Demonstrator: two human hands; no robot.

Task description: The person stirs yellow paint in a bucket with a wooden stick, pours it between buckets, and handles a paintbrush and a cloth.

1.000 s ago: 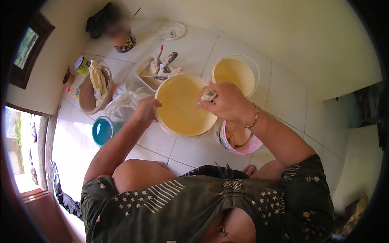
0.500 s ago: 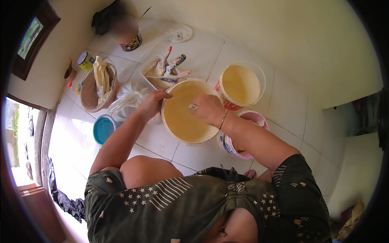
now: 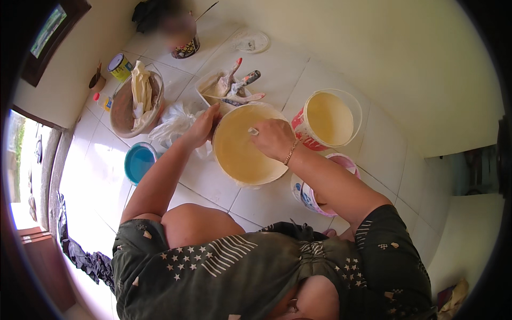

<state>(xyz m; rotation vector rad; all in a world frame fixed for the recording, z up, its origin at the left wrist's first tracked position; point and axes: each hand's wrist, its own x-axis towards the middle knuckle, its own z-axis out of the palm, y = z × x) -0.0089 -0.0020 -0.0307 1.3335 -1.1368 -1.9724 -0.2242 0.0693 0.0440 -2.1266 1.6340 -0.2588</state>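
Head view. Gripping a pale tool (image 3: 253, 130) in the closed right hand (image 3: 274, 140); only a blunt end visible, poking leftward out of the fist. Long axis mostly hidden; cannot tell its full run, nor any contact below. Directly under the grip: open round mouth of a pale bucket (image 3: 274, 177), with yellow liquid (image 3: 240, 156) spreading left of the fist and bodyward. Nearer to the liquid's middle with the right; left hand (image 3: 204, 129) out at the far-left rim, touching. Clasped or merely resting there: cannot tell.

Counted, besides the bucket under the grip. Right of it: one red-and-white bucket (image 3: 305, 130); right and bodyward, one pink-rimmed bucket (image 3: 308, 197), partly hidden. Left: one turquoise tub (image 3: 128, 161), one plastic bag (image 3: 172, 124), one brown basin (image 3: 121, 110), one pale cloth (image 3: 140, 88). Beyond: one tray (image 3: 205, 84), at least three handled tools (image 3: 248, 78), one round lid (image 3: 255, 41).
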